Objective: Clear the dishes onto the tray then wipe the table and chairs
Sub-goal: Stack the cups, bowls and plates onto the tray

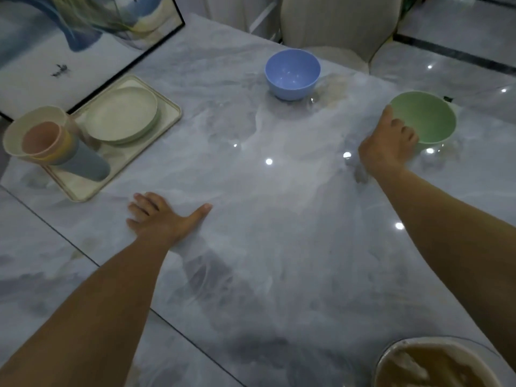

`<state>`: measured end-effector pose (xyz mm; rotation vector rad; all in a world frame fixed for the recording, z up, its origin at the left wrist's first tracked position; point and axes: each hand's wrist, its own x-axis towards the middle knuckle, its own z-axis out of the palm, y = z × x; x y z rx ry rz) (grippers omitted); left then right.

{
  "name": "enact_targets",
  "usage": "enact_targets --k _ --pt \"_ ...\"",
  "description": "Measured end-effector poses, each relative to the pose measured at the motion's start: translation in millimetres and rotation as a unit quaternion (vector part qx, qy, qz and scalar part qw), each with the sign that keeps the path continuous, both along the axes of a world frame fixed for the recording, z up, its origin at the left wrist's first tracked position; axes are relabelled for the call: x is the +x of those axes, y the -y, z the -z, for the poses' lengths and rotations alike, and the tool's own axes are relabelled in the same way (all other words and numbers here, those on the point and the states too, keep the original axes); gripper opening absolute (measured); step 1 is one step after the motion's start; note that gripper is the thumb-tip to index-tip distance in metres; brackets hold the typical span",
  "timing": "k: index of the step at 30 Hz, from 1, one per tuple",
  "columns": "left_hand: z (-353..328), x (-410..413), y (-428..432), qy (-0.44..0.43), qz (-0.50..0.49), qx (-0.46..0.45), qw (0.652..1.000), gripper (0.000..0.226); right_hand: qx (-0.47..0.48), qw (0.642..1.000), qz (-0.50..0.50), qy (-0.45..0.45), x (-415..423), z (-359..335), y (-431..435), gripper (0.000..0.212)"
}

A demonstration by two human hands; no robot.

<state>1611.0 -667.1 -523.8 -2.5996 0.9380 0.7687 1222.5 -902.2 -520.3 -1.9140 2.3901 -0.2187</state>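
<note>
Far right on the marble table (251, 169), the green bowl (430, 118) sits upright, and the right hand (386, 146) has it by the near-left rim, thumb up the outside, fingers curled at the lip. It looks like light, stiff plastic, glossy and maybe slippery, so a firm rim pinch should carry it. Near left, the left hand (162, 219) lies flat, fingers spread; the blue bowl (291, 72) sits far centre, the tray (83, 188) of plates (120, 114) and stacked cups (44, 141) far left.

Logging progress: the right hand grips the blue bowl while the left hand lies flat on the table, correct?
No: the head view shows the right hand has its grip on the green bowl; the blue bowl stands untouched. The left hand does lie flat on the table.
</note>
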Motion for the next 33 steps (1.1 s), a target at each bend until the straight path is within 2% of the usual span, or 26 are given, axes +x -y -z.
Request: enact_targets --k 5,7,11,14,21,27,33 --pt "-4 -1 3 -0.013 -0.011 0.009 1.0 0.172 -0.014 1.0 0.003 -0.005 -7 -3 8 0.04" --pt "-6 -2 4 -0.014 -0.013 0.013 1.0 0.172 -0.021 1.0 -0.013 0.006 -6 -5 9 0.034" --pt "-8 -1 6 -0.019 -0.015 0.021 0.999 0.173 -0.082 0.994 -0.076 0.002 8 -12 10 0.041" --pt "-6 -2 6 -0.02 -0.019 0.02 0.999 0.171 -0.14 0.981 -0.131 0.018 32 -19 18 0.038" --pt "0 2 6 -0.026 -0.018 0.009 0.999 0.169 -0.197 0.953 -0.225 0.046 100 -43 55 0.036" --pt "6 6 5 -0.026 -0.013 0.006 1.0 0.169 -0.136 0.951 -0.275 0.032 142 -35 86 0.025" --pt "5 10 6 -0.04 -0.009 0.008 0.999 0.17 -0.091 0.956 -0.279 0.009 159 -22 98 0.031"
